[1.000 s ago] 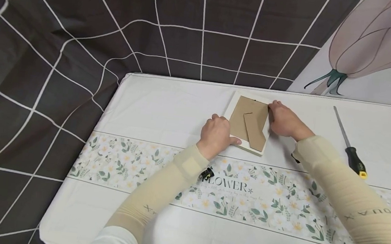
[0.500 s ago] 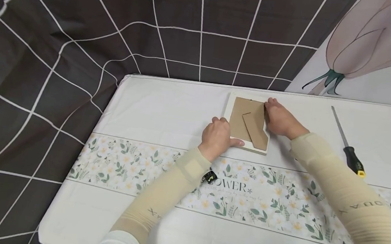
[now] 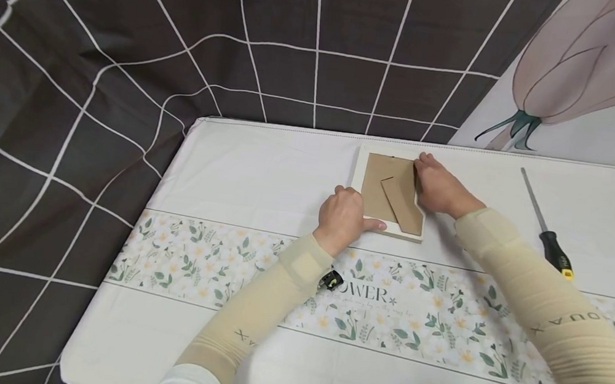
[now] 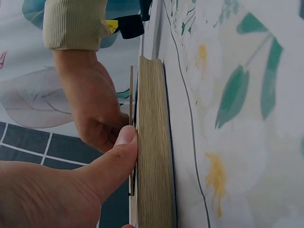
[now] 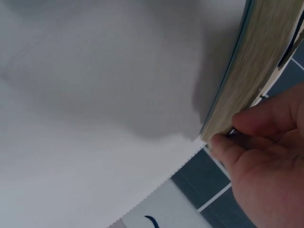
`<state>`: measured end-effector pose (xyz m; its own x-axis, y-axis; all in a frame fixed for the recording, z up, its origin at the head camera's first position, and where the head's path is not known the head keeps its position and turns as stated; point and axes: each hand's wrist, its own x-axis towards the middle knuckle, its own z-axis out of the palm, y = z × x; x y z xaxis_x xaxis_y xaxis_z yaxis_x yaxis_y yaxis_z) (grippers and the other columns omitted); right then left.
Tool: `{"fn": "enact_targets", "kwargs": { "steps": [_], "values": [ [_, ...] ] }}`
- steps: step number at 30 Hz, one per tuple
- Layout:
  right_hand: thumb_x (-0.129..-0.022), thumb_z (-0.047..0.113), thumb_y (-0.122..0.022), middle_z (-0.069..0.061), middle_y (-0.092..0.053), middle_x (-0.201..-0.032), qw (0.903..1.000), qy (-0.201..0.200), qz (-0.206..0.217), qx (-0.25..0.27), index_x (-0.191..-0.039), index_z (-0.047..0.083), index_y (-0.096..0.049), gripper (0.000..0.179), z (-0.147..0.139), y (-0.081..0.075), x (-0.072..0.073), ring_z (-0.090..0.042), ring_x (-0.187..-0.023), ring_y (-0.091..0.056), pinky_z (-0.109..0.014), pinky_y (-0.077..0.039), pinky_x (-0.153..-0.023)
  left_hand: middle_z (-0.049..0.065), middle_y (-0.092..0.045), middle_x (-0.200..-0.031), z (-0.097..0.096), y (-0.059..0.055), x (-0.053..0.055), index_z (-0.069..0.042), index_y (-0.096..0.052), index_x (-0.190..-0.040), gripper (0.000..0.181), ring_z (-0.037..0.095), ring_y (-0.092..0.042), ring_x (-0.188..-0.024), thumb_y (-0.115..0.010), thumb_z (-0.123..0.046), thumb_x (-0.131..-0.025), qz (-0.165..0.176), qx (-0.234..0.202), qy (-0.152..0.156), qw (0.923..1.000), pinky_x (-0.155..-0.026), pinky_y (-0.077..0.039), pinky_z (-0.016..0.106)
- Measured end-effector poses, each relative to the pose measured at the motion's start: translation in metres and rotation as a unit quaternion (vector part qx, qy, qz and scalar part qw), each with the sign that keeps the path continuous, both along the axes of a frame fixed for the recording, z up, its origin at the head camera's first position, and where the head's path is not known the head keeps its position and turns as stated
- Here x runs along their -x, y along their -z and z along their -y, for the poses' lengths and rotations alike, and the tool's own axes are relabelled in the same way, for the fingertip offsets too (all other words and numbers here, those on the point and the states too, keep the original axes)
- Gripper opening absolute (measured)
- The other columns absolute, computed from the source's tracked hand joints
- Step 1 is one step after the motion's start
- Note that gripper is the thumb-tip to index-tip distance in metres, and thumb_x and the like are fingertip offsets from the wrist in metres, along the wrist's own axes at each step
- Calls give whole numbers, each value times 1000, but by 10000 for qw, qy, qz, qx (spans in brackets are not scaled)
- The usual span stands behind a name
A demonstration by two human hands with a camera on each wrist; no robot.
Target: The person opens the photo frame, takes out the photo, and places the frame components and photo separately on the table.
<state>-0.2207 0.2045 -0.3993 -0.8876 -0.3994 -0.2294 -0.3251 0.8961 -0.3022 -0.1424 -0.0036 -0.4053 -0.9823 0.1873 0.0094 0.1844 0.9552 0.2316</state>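
Observation:
A picture frame (image 3: 391, 191) with a white border lies back side up on the table, its brown backing board and angled stand flap facing me. My left hand (image 3: 341, 217) holds its lower left corner, thumb laid along the bottom border and fingers at the left side. At the upper right edge, my right hand (image 3: 441, 185) grips the frame with bent fingers. The left wrist view shows the left thumb pressed against the back beside the wood-grained side (image 4: 154, 142). In the right wrist view, thumb and fingers sit at a frame corner (image 5: 211, 135).
A screwdriver (image 3: 556, 252) with a black and yellow handle lies to the right of my right hand. The white tablecloth (image 3: 265, 169) carries a printed floral band (image 3: 185, 254). A dark curtain (image 3: 280, 72) with white grid lines hangs behind the table.
The frame has turned slightly counterclockwise and now sits straighter, its lower right corner shifting right and up. Both hands have stayed on it, the right one moving slightly left.

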Motion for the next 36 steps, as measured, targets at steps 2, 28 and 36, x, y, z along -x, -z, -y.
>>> {"fn": "enact_targets", "kwargs": {
  "steps": [2,28,36],
  "values": [
    [-74,-16,-57,-45,-16,-153,10000,-30,-4,35,-142,-28,-25,76,0,1,1,-55,-145,-14,-55,-13,-120,5,-59,-78,0,0,-1,-7,-69,-83,68,18,-63,-61,-78,-72,-66,10,-10,31,10000,-48,-48,27],
    [-78,-14,-48,-47,-26,-147,9985,-183,-409,309,-138,-27,-32,63,-9,0,1,-57,-141,-23,-56,-17,-120,7,-61,-80,-1,3,0,-6,-67,-86,70,20,-65,-64,-76,-73,-68,103,-137,24,9999,-51,-50,29],
    [-87,-2,-39,-45,-36,-143,9965,451,-408,580,-134,-27,-38,53,-17,-15,10,-54,-143,-24,-57,-21,-118,9,-62,-77,22,0,3,2,-59,-106,75,20,-61,-64,-76,-66,-78,641,-952,-50,9934,-55,-51,31]
  ]
}}
